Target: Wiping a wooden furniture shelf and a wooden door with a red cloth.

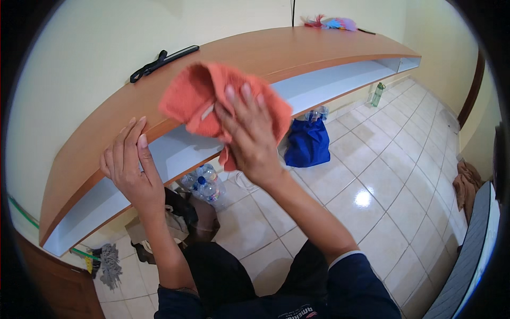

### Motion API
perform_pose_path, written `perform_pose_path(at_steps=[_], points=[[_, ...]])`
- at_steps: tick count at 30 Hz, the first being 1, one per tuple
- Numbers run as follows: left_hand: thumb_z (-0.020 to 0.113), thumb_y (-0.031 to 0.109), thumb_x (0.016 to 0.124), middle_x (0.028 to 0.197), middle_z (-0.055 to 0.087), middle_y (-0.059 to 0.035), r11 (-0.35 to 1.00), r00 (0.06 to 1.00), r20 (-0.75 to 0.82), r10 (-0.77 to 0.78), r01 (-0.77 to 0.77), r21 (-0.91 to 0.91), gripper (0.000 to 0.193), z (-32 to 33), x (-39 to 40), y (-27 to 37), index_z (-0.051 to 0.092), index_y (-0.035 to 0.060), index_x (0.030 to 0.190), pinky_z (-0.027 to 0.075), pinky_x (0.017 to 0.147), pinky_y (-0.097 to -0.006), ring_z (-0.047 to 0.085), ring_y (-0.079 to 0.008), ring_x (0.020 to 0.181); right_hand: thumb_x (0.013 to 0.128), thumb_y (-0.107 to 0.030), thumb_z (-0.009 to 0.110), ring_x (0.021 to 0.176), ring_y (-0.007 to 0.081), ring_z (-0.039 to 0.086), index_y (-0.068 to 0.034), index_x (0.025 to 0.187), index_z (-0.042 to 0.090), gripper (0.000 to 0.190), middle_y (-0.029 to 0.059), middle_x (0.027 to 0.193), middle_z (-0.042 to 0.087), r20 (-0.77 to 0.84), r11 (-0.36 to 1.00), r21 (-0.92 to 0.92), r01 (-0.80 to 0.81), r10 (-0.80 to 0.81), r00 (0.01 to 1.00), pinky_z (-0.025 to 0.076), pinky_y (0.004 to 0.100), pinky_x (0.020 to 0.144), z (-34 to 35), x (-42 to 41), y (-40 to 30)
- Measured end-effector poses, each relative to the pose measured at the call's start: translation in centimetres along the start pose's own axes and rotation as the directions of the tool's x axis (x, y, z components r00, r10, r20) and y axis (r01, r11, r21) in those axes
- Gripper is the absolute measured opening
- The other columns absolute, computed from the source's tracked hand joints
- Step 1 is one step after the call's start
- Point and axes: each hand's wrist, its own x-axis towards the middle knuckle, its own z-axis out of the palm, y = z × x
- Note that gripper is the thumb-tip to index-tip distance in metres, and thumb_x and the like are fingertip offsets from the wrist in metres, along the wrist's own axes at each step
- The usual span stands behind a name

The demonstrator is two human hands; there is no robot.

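Note:
A long wall-mounted wooden shelf (pixel 247 52) with a white open compartment (pixel 338 81) under its top spans the view before me. My right hand (pixel 251 131) is on an orange terry cloth (pixel 191 93) at the shelf's front edge, its fingers spread over the bunched fabric. Part of the cloth hangs below the edge, and a small white tag shows on it. My left hand (pixel 129 163) holds no object. Its fingertips rest on the shelf top near the front edge, to the left of the cloth. The cloth hides the part of the shelf behind it.
On the shelf's back lie a long black object (pixel 163 62) with a loop and a feather duster (pixel 338 24). Below are plastic bottles (pixel 207 185), a blue bag (pixel 307 143), a brown bag (pixel 205 219), a green bottle (pixel 377 95) and a grey mop (pixel 110 263). A mattress (pixel 464 255) stands right.

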Motion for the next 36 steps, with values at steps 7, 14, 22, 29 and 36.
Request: perform_pose_path(at_steps=[7,14,22,29,36], points=[[0.044,0.02,0.101,0.111,0.068,-0.006,0.999,0.999,0.045,-0.003,0.005,-0.039,0.029,0.2,-0.1,0.6,0.067,0.0095,0.113,0.036,0.095,-0.0358,0.06,-0.0211,0.102,0.074,-0.007,0.062,0.136,0.0381,0.037,0.006,0.108,0.06,0.037,0.0208,0.136,0.048,0.044,0.999,0.046,-0.028,0.026,0.999,0.032,0.0515,0.109,-0.4,-3.1,0.1],[0.049,0.019,0.099,0.111,0.068,-0.006,0.996,0.999,0.038,-0.016,0.02,-0.09,0.026,-0.5,0.2,0.0,0.068,0.0098,0.113,0.035,0.097,-0.0347,0.059,-0.021,0.102,0.074,-0.006,0.062,0.134,0.0388,0.039,0.007,0.102,0.059,0.031,0.0217,0.129,0.051,0.069,0.999,0.04,0.015,-0.018,0.997,0.038,0.0509,0.106,-0.9,-5.2,0.0],[0.052,0.019,0.097,0.112,0.068,-0.0048,0.995,0.999,0.042,-0.03,0.034,-0.096,0.024,-0.4,0.0,0.1,0.068,0.0115,0.113,0.034,0.096,-0.0338,0.059,-0.0195,0.102,0.073,-0.002,0.063,0.132,0.0398,0.041,0.008,0.107,0.059,0.036,0.0202,0.131,0.051,-0.018,0.999,0.037,-0.007,0.007,1.0,0.04,0.0501,0.104,0.5,-3.7,0.1],[0.049,0.02,0.099,0.112,0.067,-0.0048,0.996,0.999,0.045,-0.012,0.016,-0.091,0.026,0.0,-0.1,0.2,0.068,0.0109,0.114,0.034,0.097,-0.0341,0.059,-0.0198,0.103,0.071,0.001,0.066,0.127,0.0452,0.045,0.009,0.1,0.06,0.031,0.0247,0.125,0.054,-0.179,0.97,0.243,0.027,0.018,0.984,0.042,0.0498,0.102,-0.2,-3.1,0.3],[0.052,0.019,0.097,0.113,0.067,-0.0045,0.992,0.997,0.06,-0.04,0.047,-0.115,0.025,-0.6,0.0,-0.4,0.068,0.0112,0.115,0.033,0.097,-0.0344,0.059,-0.0193,0.104,0.084,-0.021,0.058,0.128,0.0308,0.047,-0.01,0.115,0.062,0.033,0.0099,0.128,0.055,-0.117,0.981,-0.141,0.133,-0.15,0.982,0.027,0.0506,0.111,1.3,3.3,1.3]])
